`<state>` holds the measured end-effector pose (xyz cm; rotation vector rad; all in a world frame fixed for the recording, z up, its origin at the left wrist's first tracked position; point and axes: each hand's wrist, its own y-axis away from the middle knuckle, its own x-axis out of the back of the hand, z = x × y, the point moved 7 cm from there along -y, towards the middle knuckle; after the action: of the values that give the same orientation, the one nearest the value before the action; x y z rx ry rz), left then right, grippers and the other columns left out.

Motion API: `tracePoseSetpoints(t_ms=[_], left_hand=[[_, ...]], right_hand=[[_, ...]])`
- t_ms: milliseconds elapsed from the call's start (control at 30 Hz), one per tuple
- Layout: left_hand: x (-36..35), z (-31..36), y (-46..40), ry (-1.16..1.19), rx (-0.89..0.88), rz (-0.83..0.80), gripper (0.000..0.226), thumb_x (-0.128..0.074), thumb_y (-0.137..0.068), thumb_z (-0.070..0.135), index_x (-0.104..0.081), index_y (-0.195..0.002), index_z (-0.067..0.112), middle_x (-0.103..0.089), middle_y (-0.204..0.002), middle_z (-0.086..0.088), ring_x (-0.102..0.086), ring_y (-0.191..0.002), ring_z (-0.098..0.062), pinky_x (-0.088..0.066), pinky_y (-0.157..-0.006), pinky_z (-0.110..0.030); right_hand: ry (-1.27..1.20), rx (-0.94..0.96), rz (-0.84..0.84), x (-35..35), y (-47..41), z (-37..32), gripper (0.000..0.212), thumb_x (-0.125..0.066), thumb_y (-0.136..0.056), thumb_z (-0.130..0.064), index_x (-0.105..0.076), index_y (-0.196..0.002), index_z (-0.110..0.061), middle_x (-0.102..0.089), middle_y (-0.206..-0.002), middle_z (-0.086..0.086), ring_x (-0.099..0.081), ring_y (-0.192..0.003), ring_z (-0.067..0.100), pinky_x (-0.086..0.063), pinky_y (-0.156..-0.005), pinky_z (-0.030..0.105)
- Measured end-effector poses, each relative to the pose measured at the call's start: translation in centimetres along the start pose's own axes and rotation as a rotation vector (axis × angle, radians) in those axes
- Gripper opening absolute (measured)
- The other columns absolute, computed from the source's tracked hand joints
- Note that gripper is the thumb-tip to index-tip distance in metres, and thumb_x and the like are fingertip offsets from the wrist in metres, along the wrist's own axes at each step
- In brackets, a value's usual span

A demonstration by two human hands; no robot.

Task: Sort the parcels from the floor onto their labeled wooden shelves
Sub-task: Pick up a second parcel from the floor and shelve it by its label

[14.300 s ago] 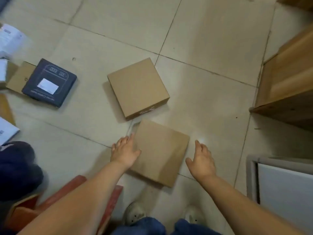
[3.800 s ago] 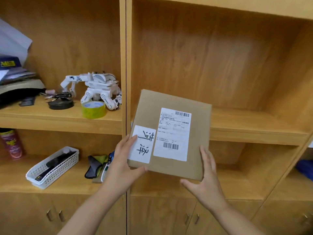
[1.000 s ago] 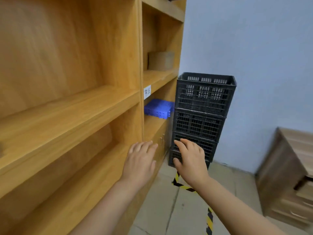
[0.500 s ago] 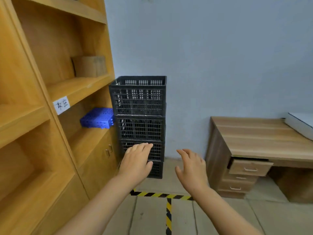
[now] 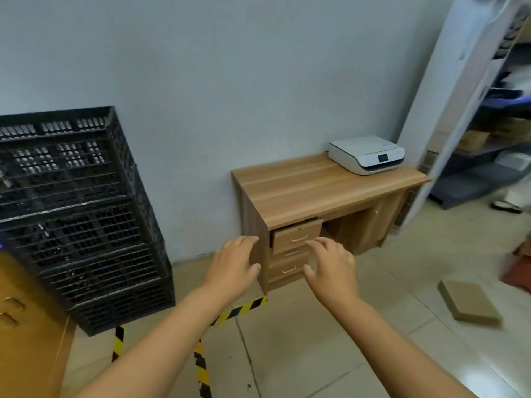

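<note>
A flat brown cardboard parcel (image 5: 469, 302) lies on the tiled floor at the right. My left hand (image 5: 233, 265) and my right hand (image 5: 330, 268) are held out in front of me at mid-frame, both empty with fingers apart. They are well left of the parcel and above the floor. Only the lower cabinet corner of the wooden shelf unit (image 5: 28, 326) shows at the bottom left.
A stack of black plastic crates (image 5: 77, 214) stands against the wall at left. A small wooden desk (image 5: 310, 185) with drawers carries a white printer (image 5: 366, 154). Yellow-black tape (image 5: 201, 363) marks the floor. A metal rack (image 5: 494, 133) stands at far right.
My view has swung right, away from the shelves toward the desk and floor. The parcel on the floor has come into sight. Both hands stay empty.
</note>
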<state>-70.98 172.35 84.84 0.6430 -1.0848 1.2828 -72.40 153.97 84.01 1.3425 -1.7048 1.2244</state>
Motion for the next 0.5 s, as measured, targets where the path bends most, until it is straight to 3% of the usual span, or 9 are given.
tracePoseSetpoints(t_ms=[500], left_hand=[[-12.3, 12.2, -19.7, 0.148, -0.322, -0.225, 0.054, -0.054, -0.085, 0.034, -0.038, -0.136, 0.026, -0.046, -0.138, 0.004, -0.041, -0.126, -0.016, -0.04, -0.102, -0.036]], right_hand=[[0.123, -0.411, 0.085, 3.2, -8.1, 18.8, 0.043, -0.055, -0.085, -0.025, -0.051, -0.128, -0.025, -0.054, -0.13, -0.004, -0.044, -0.122, 0.018, -0.027, -0.106, 0.038]])
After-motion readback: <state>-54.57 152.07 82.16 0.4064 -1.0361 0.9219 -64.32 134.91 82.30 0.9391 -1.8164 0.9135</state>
